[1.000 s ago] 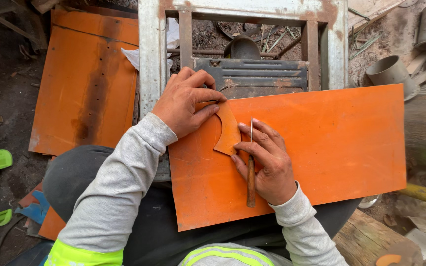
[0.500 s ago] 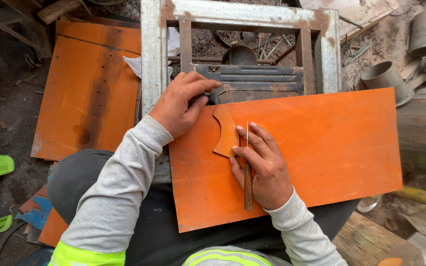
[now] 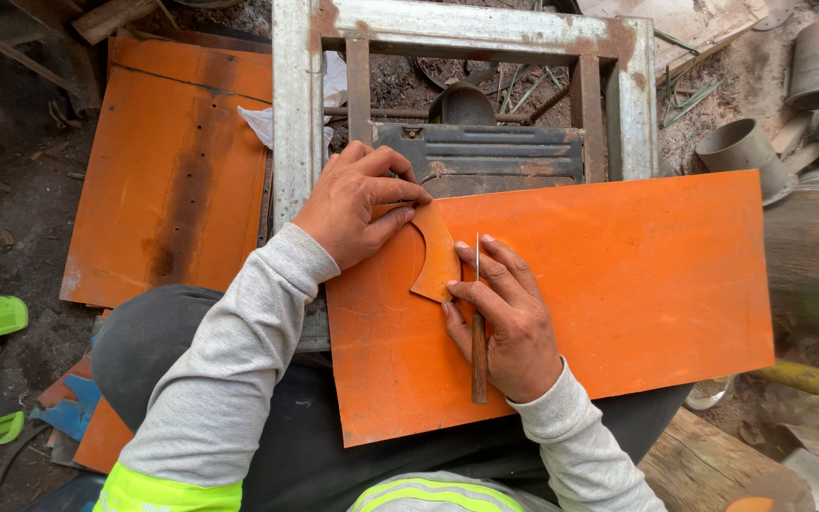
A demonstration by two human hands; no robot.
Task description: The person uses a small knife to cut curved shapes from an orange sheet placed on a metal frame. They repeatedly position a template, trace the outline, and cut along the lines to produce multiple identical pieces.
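Dirt yard, scrap strewn about; rusty frame (image 3: pixel 466 28) serving as worktop, orange sheet (image 3: pixel 618 284) lying across it and over person's lap. Left hand (image 3: pixel 357 204) pressing curved template (image 3: pixel 436 256) flat on sheet, fingers spread over its upper edge. Right hand (image 3: pixel 509 318) gripping scriber (image 3: pixel 478 332), tip touching template's right edge. Likely risk: template sliding under light pressure, skewing traced line; sheet tipping off lap. No labels visible. Second orange sheet (image 3: pixel 172 171) lying at left, grey pipes (image 3: pixel 789 104) piling at right.
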